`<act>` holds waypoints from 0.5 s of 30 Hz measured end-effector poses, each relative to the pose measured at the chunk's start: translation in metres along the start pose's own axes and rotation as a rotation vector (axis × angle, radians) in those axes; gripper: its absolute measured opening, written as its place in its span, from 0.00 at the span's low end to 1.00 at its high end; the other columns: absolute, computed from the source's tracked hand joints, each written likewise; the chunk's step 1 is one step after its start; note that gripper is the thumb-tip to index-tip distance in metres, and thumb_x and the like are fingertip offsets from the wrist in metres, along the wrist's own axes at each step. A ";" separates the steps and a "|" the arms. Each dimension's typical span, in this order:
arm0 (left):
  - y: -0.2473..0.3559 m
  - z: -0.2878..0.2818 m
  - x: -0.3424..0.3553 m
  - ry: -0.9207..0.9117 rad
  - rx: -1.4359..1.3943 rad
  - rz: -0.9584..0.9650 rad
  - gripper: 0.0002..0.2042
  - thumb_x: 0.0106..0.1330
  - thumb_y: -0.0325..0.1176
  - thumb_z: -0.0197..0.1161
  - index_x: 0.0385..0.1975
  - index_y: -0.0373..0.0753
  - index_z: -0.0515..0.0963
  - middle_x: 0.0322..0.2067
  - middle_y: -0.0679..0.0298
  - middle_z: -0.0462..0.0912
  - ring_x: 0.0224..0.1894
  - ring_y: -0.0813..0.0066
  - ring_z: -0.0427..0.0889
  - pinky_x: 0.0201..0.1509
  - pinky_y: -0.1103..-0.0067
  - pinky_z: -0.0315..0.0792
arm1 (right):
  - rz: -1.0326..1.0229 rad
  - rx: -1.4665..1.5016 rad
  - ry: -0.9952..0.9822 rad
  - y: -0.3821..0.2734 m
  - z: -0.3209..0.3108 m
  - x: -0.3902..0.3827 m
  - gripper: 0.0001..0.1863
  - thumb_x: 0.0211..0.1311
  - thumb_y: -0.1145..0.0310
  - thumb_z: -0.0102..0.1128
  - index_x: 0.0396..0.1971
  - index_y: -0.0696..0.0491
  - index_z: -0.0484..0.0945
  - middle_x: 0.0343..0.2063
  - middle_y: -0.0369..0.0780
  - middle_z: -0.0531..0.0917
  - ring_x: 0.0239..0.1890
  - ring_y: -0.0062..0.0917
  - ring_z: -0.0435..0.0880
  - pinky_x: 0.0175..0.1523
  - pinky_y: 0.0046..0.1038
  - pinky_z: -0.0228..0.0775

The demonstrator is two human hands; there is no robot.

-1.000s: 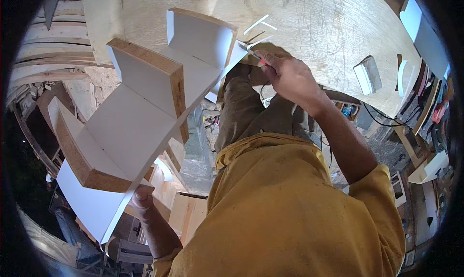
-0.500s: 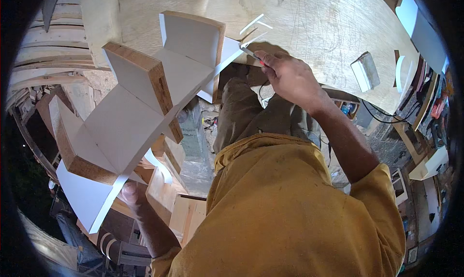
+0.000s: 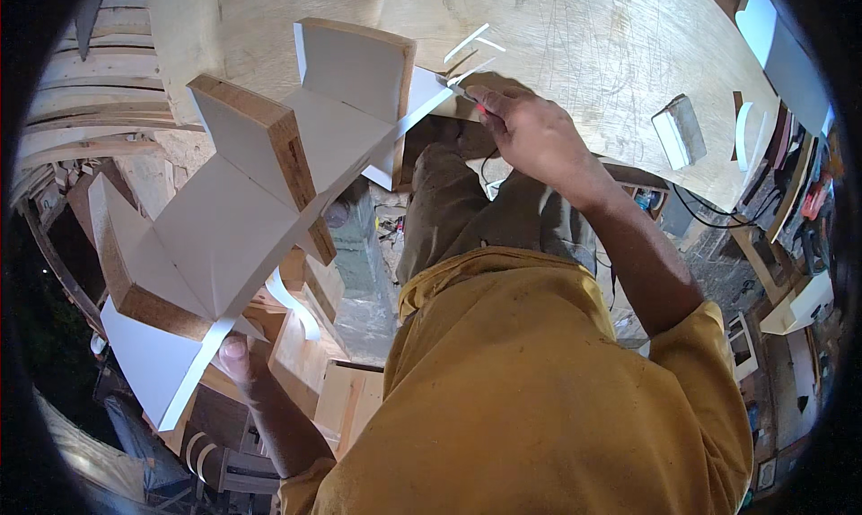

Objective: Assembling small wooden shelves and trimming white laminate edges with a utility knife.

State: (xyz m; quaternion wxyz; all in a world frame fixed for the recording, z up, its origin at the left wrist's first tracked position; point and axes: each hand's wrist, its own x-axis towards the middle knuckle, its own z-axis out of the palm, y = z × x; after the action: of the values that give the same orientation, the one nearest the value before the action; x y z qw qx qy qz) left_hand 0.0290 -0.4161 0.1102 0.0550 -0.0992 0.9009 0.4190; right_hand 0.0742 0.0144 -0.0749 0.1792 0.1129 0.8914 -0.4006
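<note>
A white panel assembly (image 3: 224, 196) with upright dividers slants across the left half, from the lower left up to the tabletop. Bare brown board shows along some of the dividers' edges. My left hand (image 3: 241, 360) is closed on its lower end; the thumb shows and the other fingers are hidden behind the panel. In my right hand (image 3: 539, 131) is a slim knife (image 3: 461, 90) with a red patch on its handle. The knife's tip is at the panel's far corner, by a white edge strip. Thin white offcuts (image 3: 467, 44) lie on the tabletop just beyond the tip.
The pale plywood tabletop (image 3: 575, 39) spans the far side. On its right are a block (image 3: 680, 132) and a curved white strip (image 3: 742, 136). Black cables (image 3: 718, 211) hang at its right edge, near assorted tools. Wooden boxes (image 3: 346, 403) stand below the panel, and planks (image 3: 112, 70) are stacked far left.
The panel assembly has shifted slightly left and up. My right hand with the knife has moved a little left and away from me; my left hand keeps its hold, moving slightly with the panel.
</note>
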 end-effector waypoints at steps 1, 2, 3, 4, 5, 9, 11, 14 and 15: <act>-0.001 -0.001 0.002 -0.005 -0.004 0.002 0.39 0.45 0.63 0.71 0.47 0.35 0.70 0.40 0.63 0.73 0.43 0.72 0.73 0.46 0.72 0.69 | -0.021 0.003 0.046 0.000 0.001 0.000 0.16 0.64 0.65 0.51 0.50 0.50 0.77 0.37 0.48 0.82 0.42 0.42 0.82 0.47 0.40 0.74; -0.001 -0.003 0.003 -0.011 -0.007 0.005 0.39 0.45 0.63 0.71 0.47 0.35 0.70 0.41 0.63 0.73 0.43 0.72 0.73 0.46 0.72 0.69 | -0.020 0.002 0.047 0.001 0.003 0.001 0.16 0.64 0.65 0.51 0.50 0.50 0.77 0.37 0.48 0.82 0.42 0.42 0.82 0.47 0.40 0.74; -0.001 -0.003 0.005 -0.016 -0.011 0.008 0.39 0.46 0.63 0.70 0.47 0.34 0.69 0.41 0.63 0.73 0.43 0.72 0.73 0.47 0.72 0.69 | -0.035 -0.013 0.073 0.003 0.004 0.003 0.16 0.64 0.66 0.52 0.51 0.49 0.77 0.36 0.49 0.82 0.40 0.43 0.82 0.46 0.40 0.75; -0.001 -0.006 0.006 -0.018 -0.012 0.009 0.39 0.47 0.62 0.70 0.47 0.34 0.69 0.41 0.63 0.73 0.43 0.72 0.73 0.47 0.72 0.68 | -0.052 -0.026 0.097 0.004 0.008 0.006 0.17 0.64 0.68 0.52 0.52 0.49 0.77 0.35 0.49 0.82 0.38 0.45 0.81 0.44 0.40 0.75; -0.002 -0.006 0.008 -0.024 -0.015 0.011 0.39 0.47 0.62 0.69 0.47 0.34 0.69 0.41 0.63 0.73 0.44 0.72 0.73 0.48 0.72 0.68 | -0.051 -0.026 0.097 0.011 0.014 0.009 0.17 0.64 0.68 0.52 0.52 0.49 0.77 0.35 0.49 0.82 0.38 0.45 0.81 0.44 0.40 0.75; -0.002 -0.007 0.016 -0.041 -0.023 0.022 0.38 0.50 0.62 0.68 0.48 0.33 0.68 0.41 0.63 0.73 0.45 0.72 0.73 0.49 0.73 0.68 | 0.006 0.172 0.104 0.019 0.010 0.017 0.16 0.65 0.65 0.55 0.51 0.50 0.77 0.30 0.46 0.82 0.32 0.38 0.82 0.41 0.34 0.73; -0.002 -0.006 0.020 -0.052 -0.029 0.026 0.38 0.52 0.61 0.67 0.49 0.33 0.68 0.42 0.63 0.73 0.45 0.72 0.73 0.50 0.73 0.67 | 0.122 0.293 0.001 0.017 0.004 0.017 0.16 0.65 0.64 0.57 0.51 0.52 0.77 0.26 0.43 0.82 0.28 0.32 0.81 0.38 0.30 0.72; 0.001 -0.003 0.027 -0.065 -0.037 0.039 0.37 0.54 0.61 0.66 0.49 0.32 0.67 0.42 0.62 0.72 0.46 0.72 0.73 0.51 0.73 0.67 | 0.285 0.866 -0.012 0.016 0.001 0.016 0.18 0.60 0.68 0.64 0.49 0.58 0.77 0.21 0.30 0.74 0.20 0.11 0.68 0.25 0.15 0.58; 0.003 -0.001 0.030 -0.069 -0.039 0.045 0.37 0.54 0.61 0.65 0.50 0.32 0.67 0.42 0.62 0.72 0.46 0.72 0.73 0.51 0.73 0.66 | 0.282 0.868 -0.010 0.018 0.003 0.019 0.18 0.60 0.68 0.64 0.49 0.58 0.77 0.21 0.30 0.74 0.20 0.11 0.68 0.25 0.15 0.58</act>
State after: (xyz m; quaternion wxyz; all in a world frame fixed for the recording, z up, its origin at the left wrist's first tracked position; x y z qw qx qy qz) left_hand -0.0007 -0.4193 0.1077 0.0748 -0.0654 0.8921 0.4407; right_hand 0.0636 0.0248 -0.0967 0.1724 0.2960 0.6160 -0.7094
